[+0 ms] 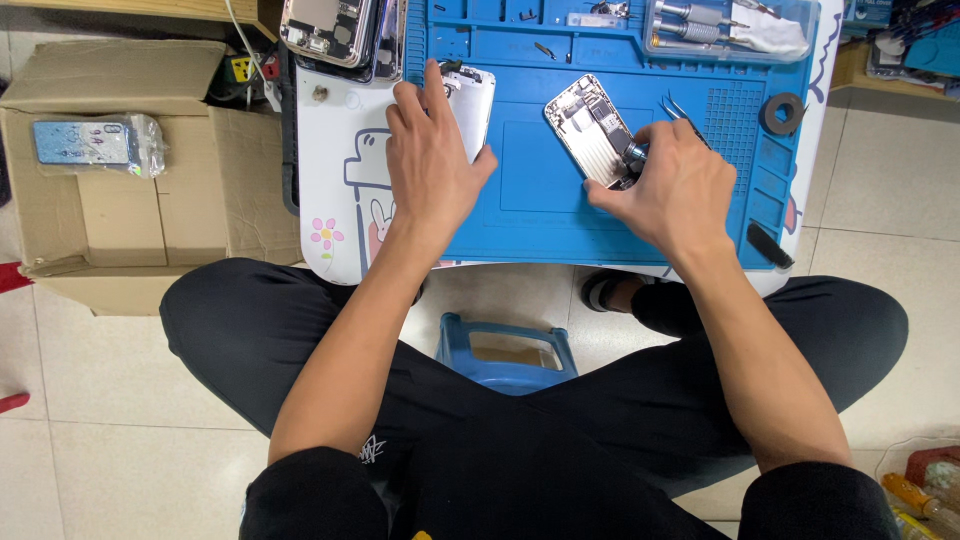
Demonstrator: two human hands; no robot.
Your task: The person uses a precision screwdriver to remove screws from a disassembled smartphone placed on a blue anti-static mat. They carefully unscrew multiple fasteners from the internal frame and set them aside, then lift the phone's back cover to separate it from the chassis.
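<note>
Opened phone chassis exposed, internals remaining; right hand grips screwdriver on it; left hand presses flat on detached screen panel.

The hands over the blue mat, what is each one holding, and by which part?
The right hand grips a small tool by its handle over the opened phone. The left hand lies flat on the white screen panel, pressing rather than gripping.

Person in black trousers, black top with short black sleeves, small white scribble mark on left sleeve edge, bare forearms, left hand and right hand bare, no rings or watch, dark sandal with pale strap on one foot
</note>
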